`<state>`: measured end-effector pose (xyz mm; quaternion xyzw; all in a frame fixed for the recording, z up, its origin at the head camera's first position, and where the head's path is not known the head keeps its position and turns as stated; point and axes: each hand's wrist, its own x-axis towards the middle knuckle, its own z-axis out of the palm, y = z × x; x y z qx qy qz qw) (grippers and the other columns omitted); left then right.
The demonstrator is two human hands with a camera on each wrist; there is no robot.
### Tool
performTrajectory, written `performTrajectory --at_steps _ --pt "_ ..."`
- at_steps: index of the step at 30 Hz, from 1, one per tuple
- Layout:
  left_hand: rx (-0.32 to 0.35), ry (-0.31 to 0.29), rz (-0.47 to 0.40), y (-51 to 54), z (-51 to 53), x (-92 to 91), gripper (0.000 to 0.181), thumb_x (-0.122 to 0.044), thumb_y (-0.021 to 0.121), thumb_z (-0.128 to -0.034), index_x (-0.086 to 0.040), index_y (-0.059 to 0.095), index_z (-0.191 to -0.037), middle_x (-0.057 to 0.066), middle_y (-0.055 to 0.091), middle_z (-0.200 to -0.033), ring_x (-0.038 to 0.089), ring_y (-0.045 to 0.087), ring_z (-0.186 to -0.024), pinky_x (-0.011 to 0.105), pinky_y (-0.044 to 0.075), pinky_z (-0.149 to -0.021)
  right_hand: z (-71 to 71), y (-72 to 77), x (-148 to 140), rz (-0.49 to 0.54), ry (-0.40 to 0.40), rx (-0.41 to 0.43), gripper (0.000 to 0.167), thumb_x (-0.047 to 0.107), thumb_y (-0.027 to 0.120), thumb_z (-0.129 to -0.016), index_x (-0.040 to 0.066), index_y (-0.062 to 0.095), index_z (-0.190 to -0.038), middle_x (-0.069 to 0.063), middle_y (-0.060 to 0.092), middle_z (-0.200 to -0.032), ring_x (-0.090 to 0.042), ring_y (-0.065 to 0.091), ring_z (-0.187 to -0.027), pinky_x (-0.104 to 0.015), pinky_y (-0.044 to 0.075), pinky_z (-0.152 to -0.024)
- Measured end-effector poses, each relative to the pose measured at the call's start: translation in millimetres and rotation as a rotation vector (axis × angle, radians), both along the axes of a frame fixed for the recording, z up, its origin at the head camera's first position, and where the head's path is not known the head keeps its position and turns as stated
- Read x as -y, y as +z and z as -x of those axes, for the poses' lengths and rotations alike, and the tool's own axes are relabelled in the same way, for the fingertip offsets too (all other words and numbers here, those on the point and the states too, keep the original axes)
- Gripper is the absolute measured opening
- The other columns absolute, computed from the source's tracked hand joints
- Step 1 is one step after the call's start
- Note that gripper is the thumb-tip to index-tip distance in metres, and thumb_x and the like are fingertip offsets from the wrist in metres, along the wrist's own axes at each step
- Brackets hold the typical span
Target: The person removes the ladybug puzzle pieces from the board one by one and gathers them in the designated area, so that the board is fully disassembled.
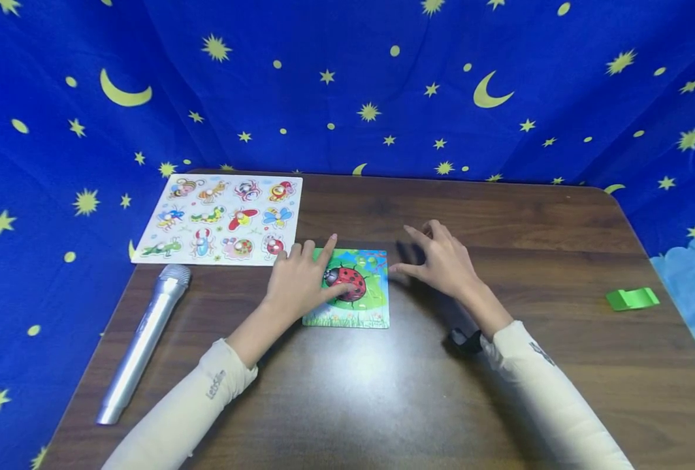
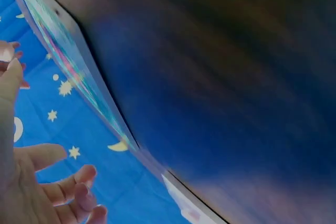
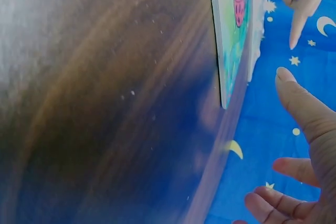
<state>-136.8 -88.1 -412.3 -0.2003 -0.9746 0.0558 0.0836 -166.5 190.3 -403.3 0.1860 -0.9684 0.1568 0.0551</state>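
A small square ladybug puzzle board (image 1: 356,313) lies flat near the table's middle, its red ladybug in the centre. Over its left side is the left hand (image 1: 297,281), fingers spread and thumb above the ladybug; contact cannot be told. Just right of the board, the right hand (image 1: 444,261) has its fingers apart and holds nothing. Seen edge-on, the puzzle board (image 3: 231,40) stands between the table and the hands in the right wrist view. The left wrist view shows the left hand (image 2: 52,192) with loosely bent fingers beside the board (image 2: 79,66).
A larger white puzzle board (image 1: 230,232) with insect pictures lies at the back left of the table (image 1: 535,235). In front of it is a silver microphone (image 1: 142,349). A green object (image 1: 632,299) sits at the far right. Behind hangs a blue starry cloth (image 1: 300,98).
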Motion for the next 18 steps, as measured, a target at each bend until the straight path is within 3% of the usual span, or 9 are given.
performTrajectory --at_steps 7,15,18 --pt "0.064 0.011 -0.02 -3.8 -7.5 -12.4 0.094 -0.083 0.046 -0.0831 -0.019 0.042 -0.152 0.017 0.062 -0.119 0.031 0.063 -0.091 0.04 0.051 -0.067 -5.1 -4.0 7.4 0.018 0.005 -0.004 0.081 0.054 0.083 -0.073 0.009 0.061 -0.136 -0.016 0.054 -0.108 -0.028 0.056 -0.088 -0.048 0.052 -0.064" --pt "0.234 0.062 -0.026 -5.0 -8.7 -23.3 0.086 -0.077 0.045 -0.0885 -0.019 0.042 -0.152 0.021 0.059 -0.13 0.033 0.065 -0.095 0.039 0.05 -0.063 -10.9 -10.0 19.2 0.036 0.032 0.053 0.07 0.05 0.081 -0.078 0.009 0.064 -0.133 -0.012 0.054 -0.1 -0.02 0.051 -0.074 -0.037 0.048 -0.058" --pt "0.264 0.073 -0.009 -5.6 -8.5 -25.4 0.088 -0.079 0.044 -0.0877 -0.02 0.039 -0.154 0.022 0.059 -0.129 0.034 0.065 -0.094 0.038 0.05 -0.063 -12.4 -12.3 23.0 0.036 0.04 0.075 0.068 0.049 0.081 -0.079 0.009 0.065 -0.132 -0.011 0.053 -0.098 -0.018 0.049 -0.071 -0.034 0.046 -0.056"
